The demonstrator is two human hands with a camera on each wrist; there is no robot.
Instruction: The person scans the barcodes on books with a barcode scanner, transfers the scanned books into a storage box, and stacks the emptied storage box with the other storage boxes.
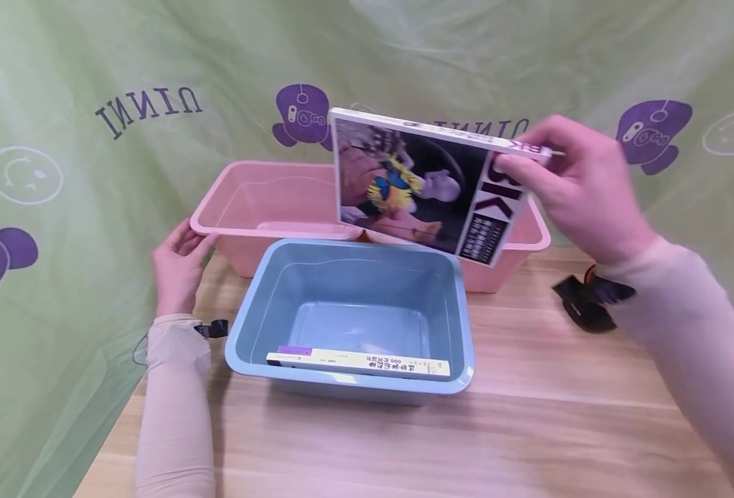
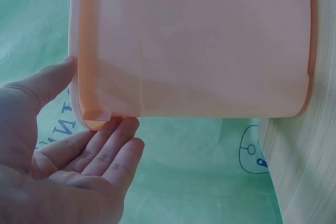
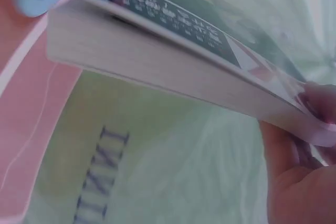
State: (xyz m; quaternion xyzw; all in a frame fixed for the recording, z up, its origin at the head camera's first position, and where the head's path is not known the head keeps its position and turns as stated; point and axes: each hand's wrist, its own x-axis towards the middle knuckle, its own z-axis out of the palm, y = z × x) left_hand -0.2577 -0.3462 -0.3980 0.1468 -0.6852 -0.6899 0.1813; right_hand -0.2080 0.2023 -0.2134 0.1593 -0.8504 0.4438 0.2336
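Note:
My right hand [image 1: 591,183] pinches a thick book [image 1: 404,187] by its spine corner, thumb on the cover and fingers behind. Dark pictures and large "BK" letters mark the cover. It hangs tilted over the pink bins, above the far rim of a blue bin [image 1: 357,273]. In the right wrist view the book's pale page edges [image 3: 157,77] face the camera. My left hand [image 1: 182,266] grips the left corner of the left pink bin [image 1: 273,197], with thumb at the rim and fingers under it, as the left wrist view shows.
Another book [image 1: 354,362], cream-spined, stands inside the blue bin against its near wall. The right pink bin [image 1: 494,277] sits beside the left one, partly hidden by the held book. A green patterned curtain [image 1: 404,48] hangs behind the wooden table [image 1: 560,415].

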